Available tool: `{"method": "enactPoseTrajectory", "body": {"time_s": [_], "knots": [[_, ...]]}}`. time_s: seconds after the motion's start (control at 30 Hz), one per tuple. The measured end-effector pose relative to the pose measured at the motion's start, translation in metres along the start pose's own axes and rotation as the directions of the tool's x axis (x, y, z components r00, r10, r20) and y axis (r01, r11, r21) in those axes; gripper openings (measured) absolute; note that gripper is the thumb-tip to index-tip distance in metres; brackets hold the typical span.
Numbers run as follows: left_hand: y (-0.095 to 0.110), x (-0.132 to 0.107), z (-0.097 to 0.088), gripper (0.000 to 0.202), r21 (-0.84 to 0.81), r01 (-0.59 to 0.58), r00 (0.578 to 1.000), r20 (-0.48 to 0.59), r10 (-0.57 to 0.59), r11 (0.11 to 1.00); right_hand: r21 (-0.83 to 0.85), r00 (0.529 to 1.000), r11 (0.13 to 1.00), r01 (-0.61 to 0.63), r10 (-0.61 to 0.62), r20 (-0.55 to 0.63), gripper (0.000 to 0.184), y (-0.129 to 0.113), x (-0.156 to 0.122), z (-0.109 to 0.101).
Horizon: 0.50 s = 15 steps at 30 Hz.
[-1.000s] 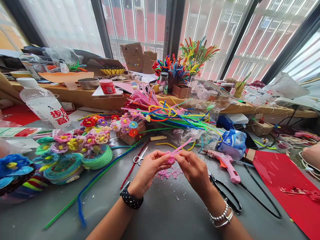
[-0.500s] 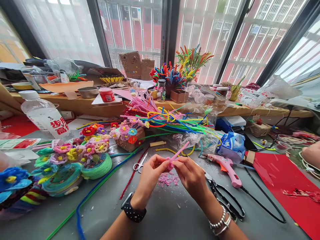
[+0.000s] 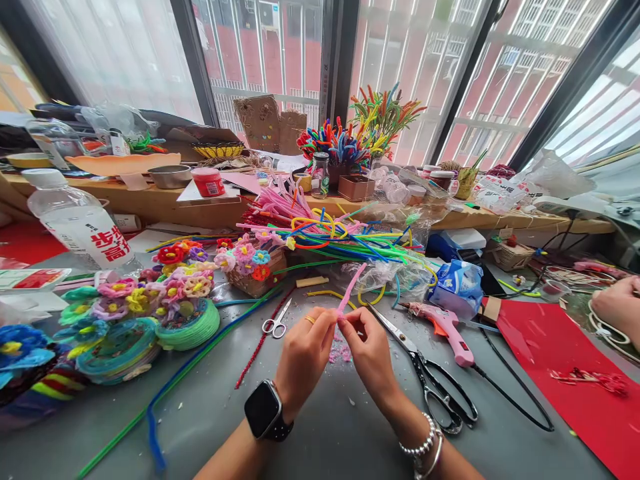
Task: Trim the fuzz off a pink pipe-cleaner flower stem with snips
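Note:
My left hand (image 3: 304,353) and my right hand (image 3: 369,350) meet over the grey table (image 3: 325,433), both pinched on the lower end of a pink pipe cleaner (image 3: 351,288) that sticks up and to the right between them. My left wrist carries a black watch, my right wrist silver bracelets. Pink fluff scraps (image 3: 339,352) lie on the table just under my fingers. Large black-handled scissors (image 3: 430,380) rest right of my right hand, small scissors (image 3: 277,321) left of my left hand.
A pile of coloured pipe cleaners (image 3: 340,237) lies behind my hands. Pipe-cleaner flower baskets (image 3: 165,307) stand at left, with a water bottle (image 3: 83,223). A pink glue gun (image 3: 443,323) and red paper (image 3: 570,367) lie at right. Another person's hand (image 3: 617,303) shows at the right edge.
My left hand has turned so the watch face and a ring show. The pipe cleaner's free end now points more upright. The camera view has shifted slightly.

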<state>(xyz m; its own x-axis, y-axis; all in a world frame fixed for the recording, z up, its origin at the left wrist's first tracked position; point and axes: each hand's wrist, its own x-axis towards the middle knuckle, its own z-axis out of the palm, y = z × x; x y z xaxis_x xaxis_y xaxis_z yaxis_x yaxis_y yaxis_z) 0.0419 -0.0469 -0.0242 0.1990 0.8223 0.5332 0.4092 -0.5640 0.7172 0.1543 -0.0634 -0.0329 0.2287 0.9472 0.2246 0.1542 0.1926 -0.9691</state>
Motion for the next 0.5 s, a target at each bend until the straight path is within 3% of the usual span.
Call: {"method": "enactPoseTrajectory", "body": {"time_s": [0.07, 0.13, 0.2, 0.3, 0.33, 0.4, 0.47, 0.5], "knots": [[-0.001, 0.0, -0.001, 0.017, -0.001, -0.024, 0.999, 0.042, 0.024, 1.0, 0.231, 0.975, 0.948, -0.22, 0.211, 0.064, 0.017, -0.001, 0.001, 0.001], [-0.001, 0.0, -0.001, 0.017, -0.033, -0.032, 0.997, 0.065, 0.034, 0.999, 0.376, 0.918, 0.838, -0.396, 0.355, 0.175, 0.02, -0.002, 0.003, 0.0], [0.001, 0.001, -0.002, 0.016, -0.086, -0.01, 0.998, 0.058, 0.015, 0.996, 0.406, 0.865, 0.765, -0.499, 0.417, 0.278, 0.021, -0.002, 0.006, -0.003], [0.004, 0.005, -0.003, 0.009, -0.157, 0.088, 0.996, 0.026, -0.085, 0.984, 0.395, 0.819, 0.725, -0.565, 0.433, 0.377, 0.018, -0.004, 0.012, -0.011], [0.005, 0.006, -0.004, 0.007, -0.188, 0.14, 0.99, 0.024, -0.138, 0.972, 0.381, 0.823, 0.741, -0.553, 0.415, 0.387, 0.017, -0.004, 0.013, -0.014], [0.006, 0.009, -0.005, 0.008, -0.278, 0.26, 0.965, 0.048, -0.257, 0.925, 0.303, 0.884, 0.853, -0.424, 0.319, 0.342, 0.015, -0.006, 0.015, -0.019], [0.006, 0.012, -0.007, 0.013, -0.376, 0.368, 0.928, 0.102, -0.357, 0.85, 0.106, 0.967, 0.986, -0.129, 0.102, 0.233, 0.009, -0.007, 0.016, -0.023], [0.007, 0.013, -0.008, 0.015, -0.411, 0.408, 0.911, 0.131, -0.39, 0.815, -0.027, 0.981, 0.999, 0.047, -0.041, 0.187, 0.006, -0.008, 0.016, -0.025]]}}
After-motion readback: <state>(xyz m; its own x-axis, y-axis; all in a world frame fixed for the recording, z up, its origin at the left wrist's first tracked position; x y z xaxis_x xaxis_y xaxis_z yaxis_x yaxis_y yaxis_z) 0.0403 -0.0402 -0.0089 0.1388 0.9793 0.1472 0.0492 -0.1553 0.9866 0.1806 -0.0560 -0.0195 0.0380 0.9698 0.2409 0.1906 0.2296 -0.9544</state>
